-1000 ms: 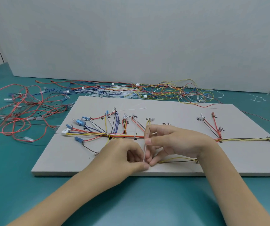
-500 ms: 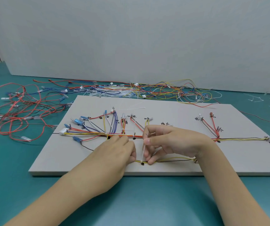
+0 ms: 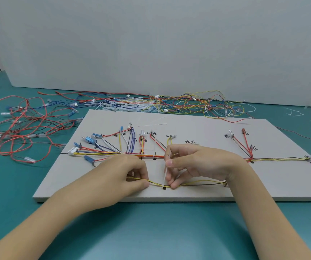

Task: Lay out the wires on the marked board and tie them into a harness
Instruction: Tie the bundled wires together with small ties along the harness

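Head view: left hand (image 3: pixel 124 175) fingers pinch yellow wire (image 3: pixel 198 182) at board (image 3: pixel 282 184) lower centre; right hand (image 3: pixel 194 164) fingers pinch white cable tie (image 3: pixel 165 175).

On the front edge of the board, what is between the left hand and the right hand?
In the head view, a short stretch of yellow wire and the white tie that the right hand pinches, apart from the left hand.

Grey wall (image 3: pixel 151 44), teal tabletop (image 3: pixel 151 231)
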Available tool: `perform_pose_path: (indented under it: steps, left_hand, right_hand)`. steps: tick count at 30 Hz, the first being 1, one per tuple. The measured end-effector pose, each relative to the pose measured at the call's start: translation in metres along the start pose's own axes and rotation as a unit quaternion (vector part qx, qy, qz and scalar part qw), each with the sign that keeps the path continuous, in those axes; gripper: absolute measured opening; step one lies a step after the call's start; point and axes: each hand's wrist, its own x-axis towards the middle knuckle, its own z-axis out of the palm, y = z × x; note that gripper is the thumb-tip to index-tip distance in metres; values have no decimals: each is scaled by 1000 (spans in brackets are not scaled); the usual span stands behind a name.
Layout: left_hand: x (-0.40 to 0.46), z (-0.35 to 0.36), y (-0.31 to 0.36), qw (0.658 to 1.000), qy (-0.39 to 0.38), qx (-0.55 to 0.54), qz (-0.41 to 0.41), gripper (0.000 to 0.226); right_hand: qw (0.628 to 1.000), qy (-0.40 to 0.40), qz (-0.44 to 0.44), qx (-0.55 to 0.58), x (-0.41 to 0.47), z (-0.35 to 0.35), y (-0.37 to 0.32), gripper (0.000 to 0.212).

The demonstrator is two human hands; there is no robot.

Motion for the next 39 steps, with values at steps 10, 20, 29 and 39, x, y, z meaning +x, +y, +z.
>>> perform_pose_path:
  steps: [10,20,29,39]
  left_hand:
    - [0,1,6,998,15,26,-58,15]
    - [-4,5,17,989,79,115,-39,11]
    - [3,12,31,995,74,-70,-18,3]
    - [8,24,28,981,64,-176,-58,9]
  right_hand:
    - [1000,-1,-11,-4,-3,-3,-1,9]
    - [1000,-4,3,-17,-6,-2,-1,8]
    - [999,-3,4,-33,-7,-2,-3,8]
    - [1000,-8,-9,-23,-8,-3,-2,8]
